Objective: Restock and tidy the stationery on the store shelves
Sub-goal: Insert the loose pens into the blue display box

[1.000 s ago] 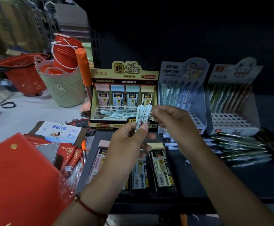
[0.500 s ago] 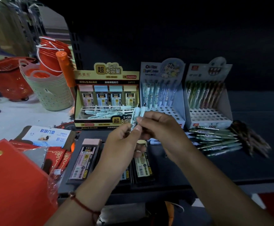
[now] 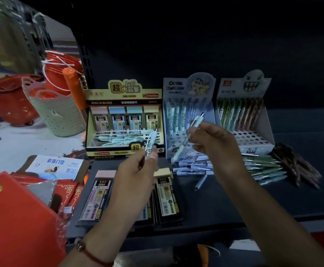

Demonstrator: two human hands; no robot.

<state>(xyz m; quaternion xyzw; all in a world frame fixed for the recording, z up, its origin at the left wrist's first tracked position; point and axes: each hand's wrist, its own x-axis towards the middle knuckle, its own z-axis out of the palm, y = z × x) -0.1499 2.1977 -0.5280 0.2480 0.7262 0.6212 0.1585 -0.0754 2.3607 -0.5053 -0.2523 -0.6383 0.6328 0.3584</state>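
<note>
While each hand — left hand [image 3: 138, 170], right hand [image 3: 213, 143] — pinches one pen, prints blur.

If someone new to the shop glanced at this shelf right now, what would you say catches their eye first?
Probably the two hands at centre: the left hand and the right hand each hold up a pale blue pen, the left pen and the right pen. Behind them stands the yellow lead display box, with the cartoon pen display to its right. Loose pens lie scattered on the dark shelf before it.
</note>
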